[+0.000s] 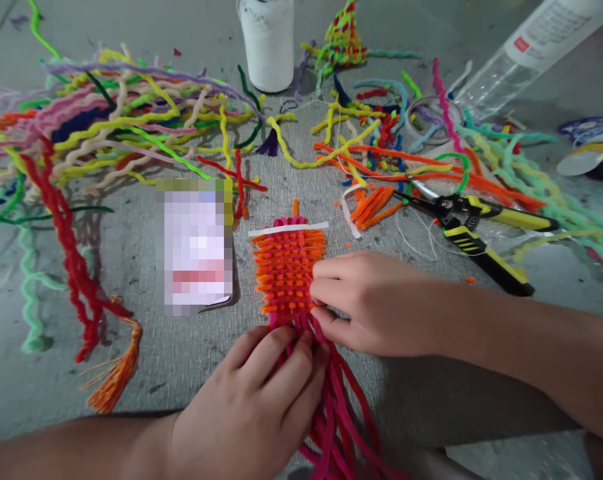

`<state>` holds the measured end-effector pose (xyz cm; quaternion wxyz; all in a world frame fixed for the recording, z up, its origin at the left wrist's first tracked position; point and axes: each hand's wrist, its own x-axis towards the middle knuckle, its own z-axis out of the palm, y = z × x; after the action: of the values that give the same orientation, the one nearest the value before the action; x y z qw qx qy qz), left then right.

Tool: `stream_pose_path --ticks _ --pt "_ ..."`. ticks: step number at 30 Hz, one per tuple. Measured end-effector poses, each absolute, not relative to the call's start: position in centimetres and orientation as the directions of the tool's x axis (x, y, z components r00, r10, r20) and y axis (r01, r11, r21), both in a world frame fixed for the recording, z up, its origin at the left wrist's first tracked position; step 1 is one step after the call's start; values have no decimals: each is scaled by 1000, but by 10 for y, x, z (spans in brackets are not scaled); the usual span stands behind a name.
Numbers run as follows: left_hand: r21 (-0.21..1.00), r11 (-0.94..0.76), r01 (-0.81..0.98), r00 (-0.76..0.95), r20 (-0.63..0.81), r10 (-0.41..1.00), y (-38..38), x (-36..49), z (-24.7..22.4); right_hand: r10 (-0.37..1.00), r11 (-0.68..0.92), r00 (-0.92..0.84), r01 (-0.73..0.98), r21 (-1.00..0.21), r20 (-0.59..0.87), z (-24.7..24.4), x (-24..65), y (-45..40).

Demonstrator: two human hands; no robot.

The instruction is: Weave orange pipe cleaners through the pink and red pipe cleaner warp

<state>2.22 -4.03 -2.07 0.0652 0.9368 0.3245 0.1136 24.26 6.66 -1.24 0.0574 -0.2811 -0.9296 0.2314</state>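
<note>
A woven strip of orange and magenta fuzzy strands (289, 267) lies in the middle of the grey table, with white tape (289, 229) across its top end. Loose magenta strands (339, 413) trail from its lower end toward me. My left hand (261, 393) rests over these strands just below the weave, its fingers curled together on them. At the weave's lower right edge is my right hand (364, 303), its fingers bent and pressed against the edge; the fingertips are partly hidden.
A blurred phone-like object (196, 247) lies left of the weave. Yellow-black pliers (461, 220) lie right, near cut orange pieces (374, 205). Colourful strands (146, 113) spread at the back left. A white bottle (269, 47) and a clear bottle (521, 60) are behind.
</note>
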Motion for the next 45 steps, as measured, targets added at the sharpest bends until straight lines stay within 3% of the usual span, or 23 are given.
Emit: stream_pose_path --ticks 5,8,21,45 --pt "239 -767 595 748 183 638 -34 25 -19 458 855 -873 381 -350 169 -16 241 70" --pt "243 -771 589 754 180 632 -31 26 -17 427 867 -882 338 -366 197 -19 240 72" --pt "107 -694 712 658 243 713 -37 25 -11 442 717 -885 250 -651 147 -29 241 85" --pt "200 -731 652 690 245 682 -32 24 -6 435 603 -898 238 -761 65 -20 247 93"
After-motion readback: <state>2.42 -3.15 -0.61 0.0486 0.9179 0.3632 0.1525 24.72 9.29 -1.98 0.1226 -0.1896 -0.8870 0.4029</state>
